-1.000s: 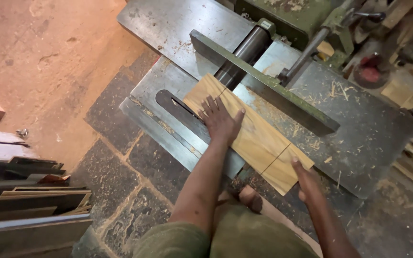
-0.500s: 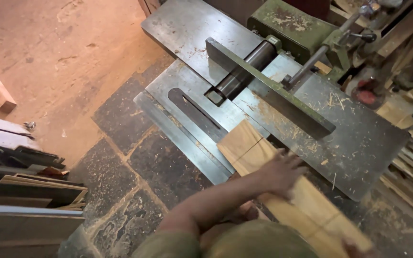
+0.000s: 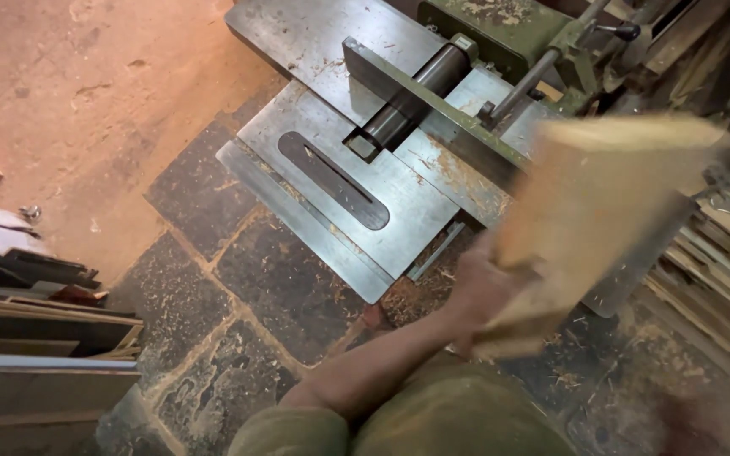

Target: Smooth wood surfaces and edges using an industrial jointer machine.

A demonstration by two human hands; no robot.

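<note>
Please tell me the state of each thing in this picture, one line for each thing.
Wooden board: lifted off the machine, tilted, motion-blurred.
Left hand: closed in a grip on the board's lower end.
Right hand: not in view.
Machine table: bare, dusted with shavings.
Cutter cylinder: uncovered; spinning or not, cannot tell.

This is a woodworking shop. A heavy steel jointer-type machine (image 3: 356,160) with flat grey tables, a long fence and a green body fills the middle. Wood shavings and sawdust lie scattered over its surfaces and over the dark stone-slab floor (image 3: 238,279). Stacked boards (image 3: 35,321) lie at the left, and thin wooden strips (image 3: 711,279) are piled at the right.
</note>
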